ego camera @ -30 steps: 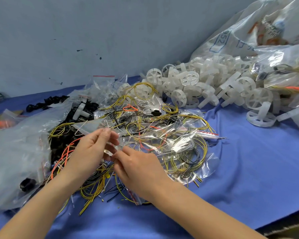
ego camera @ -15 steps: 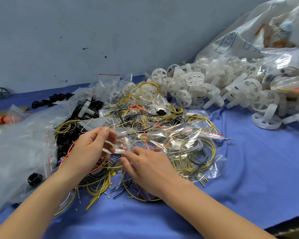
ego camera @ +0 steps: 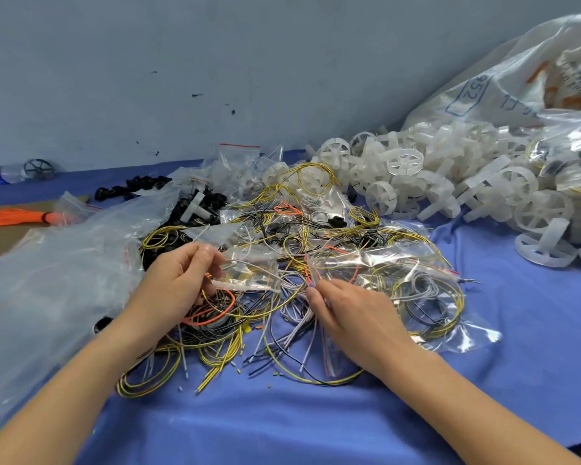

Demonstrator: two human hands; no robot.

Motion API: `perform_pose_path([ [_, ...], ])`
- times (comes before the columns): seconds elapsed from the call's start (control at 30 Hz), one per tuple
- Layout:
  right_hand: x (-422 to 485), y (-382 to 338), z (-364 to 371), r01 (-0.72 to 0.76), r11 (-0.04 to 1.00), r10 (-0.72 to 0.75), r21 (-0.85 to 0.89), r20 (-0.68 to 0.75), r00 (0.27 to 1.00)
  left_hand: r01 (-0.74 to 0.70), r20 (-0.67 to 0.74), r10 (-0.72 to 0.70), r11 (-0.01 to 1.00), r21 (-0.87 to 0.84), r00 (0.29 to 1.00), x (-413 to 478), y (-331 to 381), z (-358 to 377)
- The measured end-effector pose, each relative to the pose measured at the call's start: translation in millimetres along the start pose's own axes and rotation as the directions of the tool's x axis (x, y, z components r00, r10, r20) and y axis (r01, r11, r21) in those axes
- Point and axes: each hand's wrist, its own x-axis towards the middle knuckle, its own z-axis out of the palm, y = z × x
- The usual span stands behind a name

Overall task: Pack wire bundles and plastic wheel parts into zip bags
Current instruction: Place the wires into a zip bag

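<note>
Fingers of the left hand (ego camera: 178, 283) pinch a small clear zip bag (ego camera: 249, 268) above the loose wire pile (ego camera: 235, 330); right hand (ego camera: 353, 317), just right of that bag, pinches grey wires (ego camera: 299, 322). White plastic wheels (ego camera: 450, 189) lie heaped beyond.

Even, bright light; glare on plastic bags (ego camera: 376, 260); wide-angle bending at edges.

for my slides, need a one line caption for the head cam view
Left hand pinches a small clear zip bag while the right hand reaches into loose wire bundles on blue cloth.
</note>
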Motion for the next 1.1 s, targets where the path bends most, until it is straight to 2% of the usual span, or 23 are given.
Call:
perform_pose_path([
  [0.13, 1.1, -0.5, -1.4, -0.006, 1.000, 0.006, 0.016, 0.024, 1.000, 0.007, -0.070, -0.005, 1.000, 0.021, 0.998, 3.6, -6.5, -12.8],
  [0.23, 3.9, 0.4, -3.9, 0.015, 0.997, -0.020, 0.078, 0.059, 0.998, 0.039, -0.109, -0.042, 0.999, -0.029, 0.993, 7.1, -12.8, -17.6],
  [0.4, 9.3, 2.8, -3.2, 0.018, 0.997, -0.026, 0.077, 0.101, 0.995, 0.061, -0.117, -0.068, 0.996, -0.059, 0.991, 11.0, -14.9, -12.2],
  [0.57, 9.3, 6.1, -5.8, -0.007, 0.999, 0.003, 0.041, 0.107, 0.994, 0.015, -0.093, -0.019, 0.999, -0.042, 0.995, 11.6, -2.7, 4.8],
  [0.87, -0.4, 30.1, -21.9, -0.114, 0.993, 0.110, 0.036, 0.104, 0.988, -0.116, 0.077, 0.113, 0.993, 0.028, 0.991, 61.1, 46.5, 81.0],
  [1.0, 0.0, 41.6, -30.4, -0.175, 0.971, 0.151, 0.165, 0.146, 0.978, -0.208, 0.189, 0.162, 0.943, 0.260, 0.969, 112.7, 58.5, 142.7],
  [1.1, 1.5, 52.0, -35.6, -0.240, 0.921, 0.186, 0.308, 0.194, 0.963, -0.257, 0.309, 0.133, 0.876, 0.408, 0.942, 143.1, 59.0, 178.3],
])
